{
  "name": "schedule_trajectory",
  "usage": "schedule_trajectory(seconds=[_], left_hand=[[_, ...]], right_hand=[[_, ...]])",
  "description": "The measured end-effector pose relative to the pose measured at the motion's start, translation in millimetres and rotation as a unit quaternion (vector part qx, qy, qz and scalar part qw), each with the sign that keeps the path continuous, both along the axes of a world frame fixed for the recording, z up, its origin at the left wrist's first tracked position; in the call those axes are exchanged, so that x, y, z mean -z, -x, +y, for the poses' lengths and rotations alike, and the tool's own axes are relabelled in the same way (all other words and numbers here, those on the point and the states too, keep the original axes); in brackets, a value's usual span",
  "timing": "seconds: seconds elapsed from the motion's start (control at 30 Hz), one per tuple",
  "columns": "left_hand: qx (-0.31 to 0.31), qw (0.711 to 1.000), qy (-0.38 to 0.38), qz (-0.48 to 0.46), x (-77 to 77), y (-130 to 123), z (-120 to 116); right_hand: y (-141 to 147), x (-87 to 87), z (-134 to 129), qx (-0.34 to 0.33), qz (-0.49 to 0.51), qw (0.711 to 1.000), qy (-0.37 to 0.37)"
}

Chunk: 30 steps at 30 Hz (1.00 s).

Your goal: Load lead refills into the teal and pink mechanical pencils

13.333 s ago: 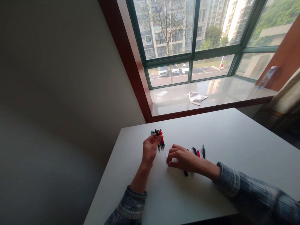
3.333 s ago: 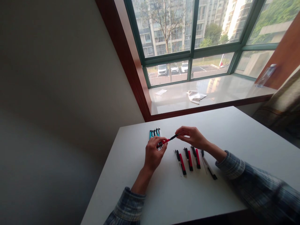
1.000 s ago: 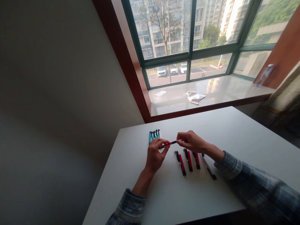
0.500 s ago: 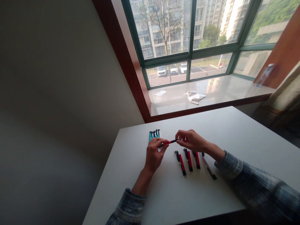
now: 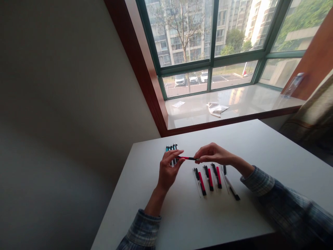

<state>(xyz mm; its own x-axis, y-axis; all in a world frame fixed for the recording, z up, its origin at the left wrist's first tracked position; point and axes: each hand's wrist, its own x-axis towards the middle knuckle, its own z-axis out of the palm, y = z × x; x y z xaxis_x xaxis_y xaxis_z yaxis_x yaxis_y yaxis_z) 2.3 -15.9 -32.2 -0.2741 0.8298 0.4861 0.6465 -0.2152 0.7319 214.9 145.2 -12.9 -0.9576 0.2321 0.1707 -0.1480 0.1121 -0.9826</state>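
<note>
A red and black pen [image 5: 187, 158] is held level above the white table [image 5: 221, 222] between both hands. My left hand [image 5: 168, 168] pinches its left end between thumb and fingers. At the other end, the fingertips of my right hand [image 5: 212, 154] are closed on the tip. Below my right hand lie red and black pen parts [image 5: 202, 184] in separate groups, with thin clear refills beside them. A white and black pen part [image 5: 231, 186] lies at the right of the row. Several teal pens [image 5: 168, 148] are lined up behind my left hand, partly hidden by it.
Beyond the table is a window sill [image 5: 239, 100] holding a white cloth [image 5: 217, 108], a small paper [image 5: 178, 104] and a clear bottle [image 5: 293, 85]. A grey wall stands at left and a curtain [image 5: 314, 107] hangs at right.
The pen has turned closer to level, its right end lower. My left hand has moved slightly left with its fingers lifted more; my right hand has shifted slightly.
</note>
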Motion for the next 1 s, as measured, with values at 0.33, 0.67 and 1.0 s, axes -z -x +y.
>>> schedule_trajectory(seconds=[0.33, 0.67, 1.0], left_hand=[[-0.129, 0.990, -0.038, -0.039, -3.0, 9.7, 1.5], [-0.126, 0.991, -0.030, -0.036, -4.4, 9.6, -0.5], [-0.127, 0.991, -0.033, -0.040, -5.5, 11.2, -2.7]], right_hand=[[15.2, 16.5, -8.1, 0.077, -0.031, 0.970, -0.229], [64.7, 14.7, -16.3, 0.040, -0.024, 0.888, -0.458], [58.8, 10.1, -14.5, 0.065, -0.041, 0.893, -0.444]])
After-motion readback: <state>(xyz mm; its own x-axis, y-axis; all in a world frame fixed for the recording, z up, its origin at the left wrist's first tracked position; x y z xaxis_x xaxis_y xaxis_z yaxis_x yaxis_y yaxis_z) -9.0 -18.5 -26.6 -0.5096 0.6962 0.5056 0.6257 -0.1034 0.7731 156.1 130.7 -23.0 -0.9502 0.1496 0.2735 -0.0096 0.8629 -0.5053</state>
